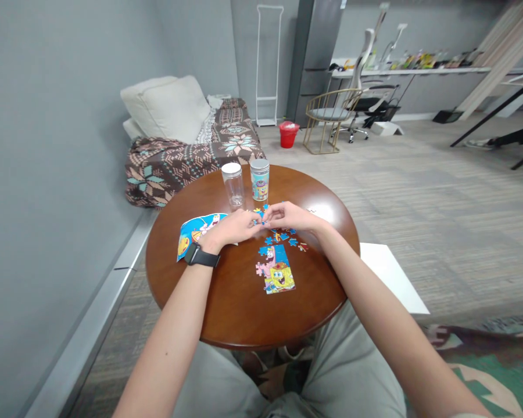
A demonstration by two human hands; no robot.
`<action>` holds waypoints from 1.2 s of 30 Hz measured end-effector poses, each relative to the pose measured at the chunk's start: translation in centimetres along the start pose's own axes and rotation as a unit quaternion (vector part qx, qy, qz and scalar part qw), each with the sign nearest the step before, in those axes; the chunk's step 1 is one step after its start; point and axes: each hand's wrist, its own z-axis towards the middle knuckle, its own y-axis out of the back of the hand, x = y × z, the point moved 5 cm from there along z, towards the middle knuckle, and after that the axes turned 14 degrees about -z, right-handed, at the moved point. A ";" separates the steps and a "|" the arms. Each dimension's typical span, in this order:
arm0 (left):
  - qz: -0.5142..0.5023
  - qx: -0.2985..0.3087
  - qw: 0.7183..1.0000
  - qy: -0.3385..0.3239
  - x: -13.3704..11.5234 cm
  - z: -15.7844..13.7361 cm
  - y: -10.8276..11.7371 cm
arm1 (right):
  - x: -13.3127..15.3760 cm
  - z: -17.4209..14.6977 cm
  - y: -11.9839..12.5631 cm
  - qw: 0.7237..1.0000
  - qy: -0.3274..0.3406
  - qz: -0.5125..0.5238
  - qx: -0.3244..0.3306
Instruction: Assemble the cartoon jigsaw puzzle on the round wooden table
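Counter (233, 296), centre of frame: round, reddish-brown wood, polished; glare at its right side. On and over it, from the left:

Printed sheet (198, 228), left of centre: thin, blue, cartoon figures; face up, perhaps so its picture can be consulted. A black watch (200, 255) on the left wrist overlaps its lower edge.

Clear jar (234, 188), above centre: straight-sided, transparent, pale lid on. It stands upright at the far side, presumably out of the forearms' way.

Left hand (240, 225), centre: palm down, fingertips gathered close together. Whether they pinch a piece, I cannot tell from here.

Printed jar (260, 186), right of the clear one: cylindrical, cartoon wrap, silvery lid on; upright, likely set back for the same reason.

Joined section (280, 273), below the hands: flat interlocked puzzle, yellow, pink and blue; straight right edge, knobbed left edge. It sits near the person, probably for easy viewing.

Loose pieces (283, 237), centre: small, flat, lobed, mostly blue, scattered beneath and around the hands, seemingly within easy reach.

Right hand (292, 215), just right of centre: fingers bent, tips drawn in beside the left's; its grip, too, is unclear.
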 end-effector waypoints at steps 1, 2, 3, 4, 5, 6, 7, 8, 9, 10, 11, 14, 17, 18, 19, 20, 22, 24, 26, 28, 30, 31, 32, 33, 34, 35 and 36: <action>-0.003 -0.001 1.000 0.002 0.1 0.0 0.0 | -0.1 0.1 0.3 1.000 0.004 -0.009 -0.017; -0.004 -0.003 1.000 0.008 0.2 0.0 0.1 | -0.4 0.3 0.7 0.999 0.006 -0.020 -0.046; -0.001 -0.006 1.000 0.016 0.3 0.0 0.2 | -0.6 0.3 1.4 0.995 0.007 -0.038 -0.087; 0.007 -0.008 1.000 0.024 0.4 0.0 0.2 | -1.0 0.3 2.2 0.989 0.002 -0.069 -0.130; 0.026 -0.019 0.999 0.035 0.6 0.0 0.4 | -1.4 0.2 3.0 0.979 -0.011 -0.109 -0.172; 0.052 -0.035 0.997 0.048 0.7 0.0 0.6 | -1.7 0.1 3.9 0.964 -0.030 -0.156 -0.212; 0.076 -0.054 0.994 0.064 0.9 0.0 0.9 | -2.1 -0.2 4.7 0.950 -0.050 -0.196 -0.239; 0.096 -0.074 0.989 0.085 1.0 -0.1 1.2 | -2.4 -0.4 5.4 0.935 -0.067 -0.229 -0.261; 0.111 -0.092 0.984 0.108 1.1 -0.2 1.5 | -2.6 -0.7 6.0 0.921 -0.083 -0.255 -0.281; 0.124 -0.108 0.977 0.136 1.2 -0.4 1.7 | -2.9 -0.9 6.6 0.911 -0.095 -0.271 -0.296; 0.136 -0.120 0.970 0.163 1.3 -0.5 2.0 | -3.1 -1.2 7.0 0.904 -0.103 -0.279 -0.306; 0.166 -0.134 0.951 0.221 1.5 -1.0 2.3 | -3.6 -1.5 7.4 0.913 -0.112 -0.268 -0.286; 0.178 -0.123 0.946 0.241 1.7 -1.2 2.4 | -3.8 -1.2 6.5 0.940 -0.095 -0.259 -0.201; 0.178 -0.118 0.946 0.246 1.8 -1.3 2.4 | -3.8 -1.1 6.1 0.945 -0.086 -0.266 -0.173; 0.175 -0.114 0.946 0.249 1.8 -1.3 2.3 | -3.8 -1.0 5.7 0.947 -0.078 -0.275 -0.149; 0.172 -0.111 0.946 0.252 1.9 -1.3 2.3 | -3.7 -1.0 5.4 0.947 -0.070 -0.284 -0.134; 0.166 -0.107 0.946 0.257 2.0 -1.3 2.3 | -3.5 -0.9 5.1 0.944 -0.051 -0.299 -0.132; 0.163 -0.108 0.946 0.258 2.0 -1.4 2.3 | -3.1 -1.0 4.9 0.944 -0.021 -0.302 -0.131; 0.161 -0.110 0.946 0.257 2.0 -1.4 2.4 | -2.8 -1.0 4.4 0.950 0.001 -0.296 -0.097; 0.158 -0.108 0.947 0.258 2.0 -1.4 2.4 | -2.6 -1.2 3.8 0.954 0.001 -0.296 -0.052; 0.154 -0.104 0.947 0.261 2.0 -1.4 2.4 | -2.4 -1.3 3.5 0.951 -0.004 -0.309 -0.028; 0.151 -0.103 0.947 0.262 2.0 -1.4 2.4 | -2.2 -1.4 3.4 0.948 -0.003 -0.317 -0.024; 0.150 -0.103 0.947 0.264 2.1 -1.4 2.3 | -2.1 -1.4 3.3 0.946 0.000 -0.322 -0.021; 0.148 -0.104 0.947 0.264 2.1 -1.4 2.3 | -2.0 -1.4 3.3 0.945 0.003 -0.327 -0.021; 0.147 -0.106 0.948 0.263 2.2 -1.4 2.3 | -1.9 -1.4 3.2 0.943 0.006 -0.333 -0.023; 0.147 -0.108 0.948 0.262 2.3 -1.4 2.3 | -1.8 -1.4 3.2 0.940 0.006 -0.339 -0.026; 0.147 -0.110 0.948 0.260 2.3 -1.3 2.2 | -1.7 -1.4 3.2 0.937 0.006 -0.347 -0.030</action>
